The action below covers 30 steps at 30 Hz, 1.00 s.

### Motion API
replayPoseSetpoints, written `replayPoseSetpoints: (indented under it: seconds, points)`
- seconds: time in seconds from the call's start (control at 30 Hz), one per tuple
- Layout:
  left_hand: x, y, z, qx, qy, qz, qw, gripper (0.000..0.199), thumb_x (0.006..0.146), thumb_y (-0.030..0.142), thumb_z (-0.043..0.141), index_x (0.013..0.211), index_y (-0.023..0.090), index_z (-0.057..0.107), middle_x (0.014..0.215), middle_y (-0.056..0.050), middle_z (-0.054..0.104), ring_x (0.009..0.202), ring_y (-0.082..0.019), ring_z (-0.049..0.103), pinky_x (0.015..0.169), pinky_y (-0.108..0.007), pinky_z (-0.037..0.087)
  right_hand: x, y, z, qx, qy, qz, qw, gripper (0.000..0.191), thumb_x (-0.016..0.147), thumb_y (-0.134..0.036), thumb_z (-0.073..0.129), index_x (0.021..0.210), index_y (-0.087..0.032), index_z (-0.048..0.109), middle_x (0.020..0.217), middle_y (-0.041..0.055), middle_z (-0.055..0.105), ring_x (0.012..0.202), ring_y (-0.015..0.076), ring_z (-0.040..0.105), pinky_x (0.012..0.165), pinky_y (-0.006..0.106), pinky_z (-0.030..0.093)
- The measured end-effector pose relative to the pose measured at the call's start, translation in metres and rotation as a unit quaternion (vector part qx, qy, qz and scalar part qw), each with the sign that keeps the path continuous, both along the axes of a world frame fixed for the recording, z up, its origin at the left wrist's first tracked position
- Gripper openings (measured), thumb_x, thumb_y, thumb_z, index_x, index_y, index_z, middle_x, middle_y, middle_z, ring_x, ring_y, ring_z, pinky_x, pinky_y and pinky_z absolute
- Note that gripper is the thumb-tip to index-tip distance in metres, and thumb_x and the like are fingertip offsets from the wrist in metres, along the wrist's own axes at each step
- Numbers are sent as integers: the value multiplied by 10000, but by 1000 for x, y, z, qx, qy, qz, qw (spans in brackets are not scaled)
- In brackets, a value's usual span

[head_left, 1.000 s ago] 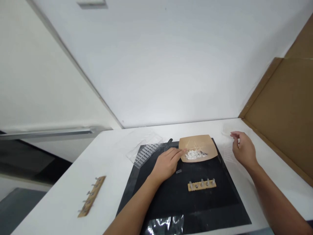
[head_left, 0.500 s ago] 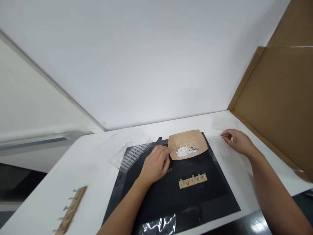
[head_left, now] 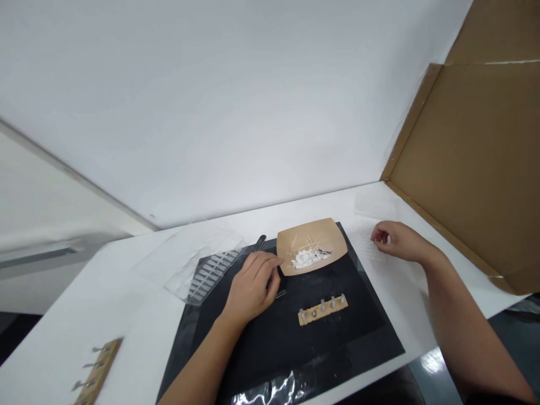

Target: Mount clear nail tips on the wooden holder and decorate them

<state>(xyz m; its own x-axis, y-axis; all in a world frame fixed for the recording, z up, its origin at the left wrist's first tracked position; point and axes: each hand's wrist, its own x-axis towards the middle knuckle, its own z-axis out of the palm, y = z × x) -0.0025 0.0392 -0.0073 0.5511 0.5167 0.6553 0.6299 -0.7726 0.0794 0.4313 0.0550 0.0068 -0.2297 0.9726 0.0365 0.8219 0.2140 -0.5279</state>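
My left hand (head_left: pixel 253 284) rests on the black mat (head_left: pixel 270 343), fingers loosely bent and thumb apart. Its index fingertip is at the left rim of a tan tray (head_left: pixel 340 247) that holds white bits (head_left: pixel 310 257) and thin sticks. A dark-handled tool (head_left: pixel 260 243) lies behind this hand, and a slim metal or clear piece (head_left: pixel 280 293) shows by the thumb. My right hand (head_left: pixel 399 241) has its fingertips pinched over a clear sheet with rows of small dots (head_left: pixel 373 250). What the pinch holds, if anything, is too small to make out.
In front of the tray lies a wooden strip with several upright pegs (head_left: pixel 323 310). Another pegged wooden strip (head_left: pixel 98 374) is at the lower left. A clear compartment tray (head_left: pixel 213 275) lies under crumpled plastic (head_left: pixel 181 264). Cardboard (head_left: pixel 472 169) stands at the right.
The camera view has shifted, moving most things leftward in the picture. Both hands keep nearly the same pose and place on the table.
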Motion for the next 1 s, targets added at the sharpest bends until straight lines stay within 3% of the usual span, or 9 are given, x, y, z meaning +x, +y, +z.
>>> replayPoseSetpoints:
  seconds: [0.17,0.33,0.57,1.0]
  points:
    - [0,-1,1,4,-9,0,1000,285,929,35,578,1169,184,618,1009,-92,710,995,-250,663,920,-422,562,-23,-6,7,-39,-15,65,997,183,830,-379,770,945,-237,769,972,55,743,851,230,681,735,322,515]
    - [-1,-1,0,23,-18,8,1000,307,903,21,599,1163,183,619,992,-89,715,973,-256,667,913,-435,558,-40,-12,13,-22,-70,76,994,193,818,-435,830,925,-280,791,1034,25,741,908,240,695,759,332,506]
    - [-1,-2,2,32,-30,14,999,326,883,8,609,1155,188,613,976,-78,715,956,-251,674,905,-429,554,-51,-18,15,7,-128,75,989,36,881,-309,776,857,-286,790,965,9,752,878,229,706,693,319,470]
    - [1,-6,5,33,-32,12,999,327,880,13,609,1156,188,610,968,-78,709,938,-248,669,883,-419,552,-60,-24,21,15,-145,102,984,114,901,-211,719,791,-231,743,925,39,743,806,228,711,726,333,492]
